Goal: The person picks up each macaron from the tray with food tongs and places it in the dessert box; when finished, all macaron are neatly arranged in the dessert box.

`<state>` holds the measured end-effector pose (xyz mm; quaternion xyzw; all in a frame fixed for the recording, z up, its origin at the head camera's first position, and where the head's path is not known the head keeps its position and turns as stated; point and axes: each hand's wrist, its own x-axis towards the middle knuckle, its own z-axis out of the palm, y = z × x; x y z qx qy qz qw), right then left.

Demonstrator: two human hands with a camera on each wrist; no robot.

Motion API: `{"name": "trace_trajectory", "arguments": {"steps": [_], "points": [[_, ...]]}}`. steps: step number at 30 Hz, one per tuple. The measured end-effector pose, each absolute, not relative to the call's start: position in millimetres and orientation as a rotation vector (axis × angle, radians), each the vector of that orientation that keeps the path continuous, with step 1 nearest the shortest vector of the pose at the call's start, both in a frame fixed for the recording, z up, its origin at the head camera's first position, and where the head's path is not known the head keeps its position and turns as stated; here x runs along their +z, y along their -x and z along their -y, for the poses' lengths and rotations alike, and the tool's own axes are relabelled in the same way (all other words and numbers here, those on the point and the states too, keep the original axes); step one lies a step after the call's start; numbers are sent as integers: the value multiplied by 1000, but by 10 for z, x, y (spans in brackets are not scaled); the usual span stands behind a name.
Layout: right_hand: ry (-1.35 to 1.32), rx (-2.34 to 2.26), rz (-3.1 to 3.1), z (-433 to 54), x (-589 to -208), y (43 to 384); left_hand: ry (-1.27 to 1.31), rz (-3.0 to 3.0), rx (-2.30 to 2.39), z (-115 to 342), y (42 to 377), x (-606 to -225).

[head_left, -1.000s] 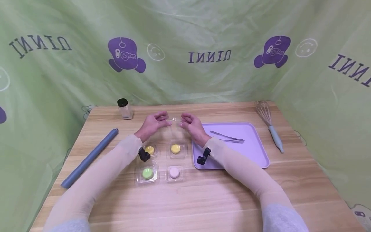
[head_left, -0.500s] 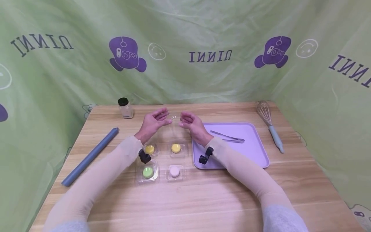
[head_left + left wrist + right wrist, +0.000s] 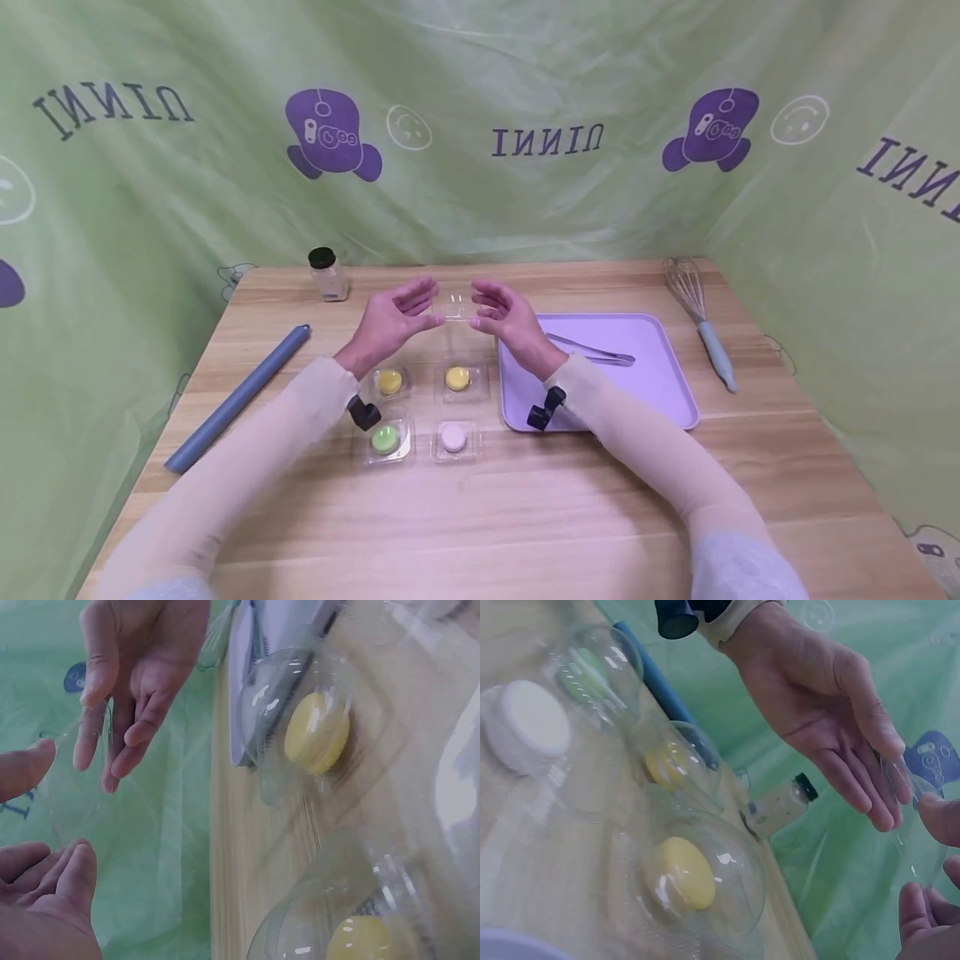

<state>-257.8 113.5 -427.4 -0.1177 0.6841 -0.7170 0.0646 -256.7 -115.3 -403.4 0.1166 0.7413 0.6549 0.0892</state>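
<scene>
Between my two hands, above the far part of the table, is a clear plastic lid (image 3: 455,306). My left hand (image 3: 393,323) holds its left edge between thumb and fingers. On the opposite edge, my right hand (image 3: 516,323) grips it the same way. The lid (image 3: 75,780) looks thin and rounded in the left wrist view; its outline is faint. Below the hands stand clear plastic packs: a yellow macaron (image 3: 457,378), another yellow macaron (image 3: 389,382), a green macaron (image 3: 386,439) and a pale pink macaron (image 3: 453,437). Domed covers show over the yellow ones in the wrist views.
On the right lies a lilac tray (image 3: 600,408) bearing metal tongs (image 3: 611,358). Beyond it is a whisk (image 3: 701,321). A blue rolling pin (image 3: 238,400) lies at the left, and a black-capped jar (image 3: 328,275) stands at the back left. Green cloth (image 3: 540,200) hangs behind the table.
Both hands have risen slightly and spread a little apart with the lid between them. More of the lid's face shows now. The macaron packs remain in place.
</scene>
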Motion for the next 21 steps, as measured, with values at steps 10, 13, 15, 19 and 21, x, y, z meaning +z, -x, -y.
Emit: {"name": "trace_trajectory", "arguments": {"steps": [10,13,15,19,21], "points": [[624,-2014,-2266,-1218,-4312,2075,-444,-2518,1694,1189,1984,-4034],[662,-1988,-2279,-1229,-4325,1926,-497,-2538,1704,1210,1831,-4079],[676,-1964,-2283,-1234,-4344,1839,-542,-2563,1697,1227,1744,-4112],[686,-1908,-2311,-1244,-4388,1679,-630,-2635,1636,1266,1605,-4184],[684,-1875,-2336,-1248,-4418,1606,-664,-2666,1598,1281,1546,-4213]]}}
